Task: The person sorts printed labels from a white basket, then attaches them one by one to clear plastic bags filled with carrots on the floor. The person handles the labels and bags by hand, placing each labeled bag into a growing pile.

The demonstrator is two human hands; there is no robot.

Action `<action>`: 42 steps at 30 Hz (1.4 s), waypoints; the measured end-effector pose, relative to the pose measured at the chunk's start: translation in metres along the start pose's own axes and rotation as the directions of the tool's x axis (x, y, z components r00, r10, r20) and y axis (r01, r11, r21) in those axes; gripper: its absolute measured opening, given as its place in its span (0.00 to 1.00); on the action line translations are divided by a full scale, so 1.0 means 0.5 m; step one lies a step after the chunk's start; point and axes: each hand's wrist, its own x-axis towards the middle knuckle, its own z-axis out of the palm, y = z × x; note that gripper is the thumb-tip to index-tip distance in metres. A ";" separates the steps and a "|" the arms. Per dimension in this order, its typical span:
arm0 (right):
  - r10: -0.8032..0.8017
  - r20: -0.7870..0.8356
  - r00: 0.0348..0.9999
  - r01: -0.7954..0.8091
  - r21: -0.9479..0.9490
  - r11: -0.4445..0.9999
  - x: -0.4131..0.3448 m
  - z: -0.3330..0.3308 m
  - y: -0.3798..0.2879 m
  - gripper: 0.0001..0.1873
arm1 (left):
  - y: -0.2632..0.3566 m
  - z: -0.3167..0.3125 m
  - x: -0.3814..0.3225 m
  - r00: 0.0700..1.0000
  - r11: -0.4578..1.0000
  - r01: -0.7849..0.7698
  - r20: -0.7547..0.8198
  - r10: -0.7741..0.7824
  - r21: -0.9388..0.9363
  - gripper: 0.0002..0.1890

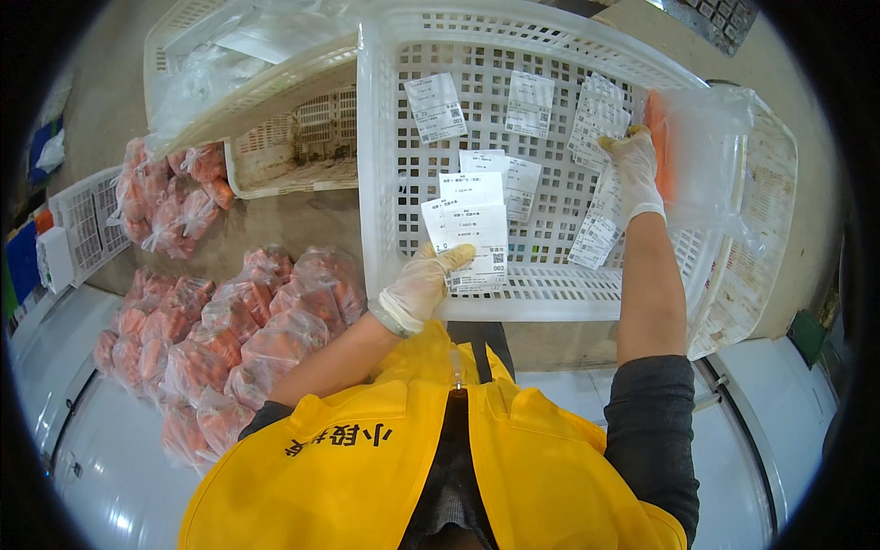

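My gloved left hand (423,285) grips a fanned stack of printed paper labels (474,240) over the near left part of a white plastic crate (543,311). Inside the crate, my gloved right hand (634,168) reaches to the right, its fingertips at a column of overlapping labels (595,117); whether it pinches one cannot be told. Single labels lie at the crate's far left (436,108) and far middle (530,104). Beside my right hand, a clear plastic bag (708,151) with something orange along its edge lies over the crate's right side.
Many bags of carrots (227,337) are heaped at the left, with more bags (179,199) beyond them. A soiled crate (295,137) stands left of the white one, near a crate of clear plastic bags (213,75). Another dirty crate (753,275) sits at the right.
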 end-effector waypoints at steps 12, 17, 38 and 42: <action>-0.015 0.181 0.983 -0.125 0.733 0.669 -0.095 -0.035 0.045 0.16 | 0.026 0.003 0.010 0.996 1.000 -0.027 -0.089 0.026 -0.014 0.19; -0.313 0.589 0.745 -0.319 0.728 0.607 -0.361 -0.062 -0.083 0.17 | 0.024 0.019 0.025 0.999 0.999 -0.045 0.001 0.045 -0.011 0.18; 0.104 -0.086 0.991 -0.093 0.124 0.988 -0.034 0.013 -0.037 0.37 | 0.031 0.019 0.017 0.985 0.989 -0.146 -0.091 0.147 0.023 0.20; 0.140 0.033 0.990 -0.144 0.192 0.971 -0.007 0.018 -0.038 0.37 | 0.032 0.000 0.022 0.978 0.992 -0.121 -0.166 0.123 0.022 0.19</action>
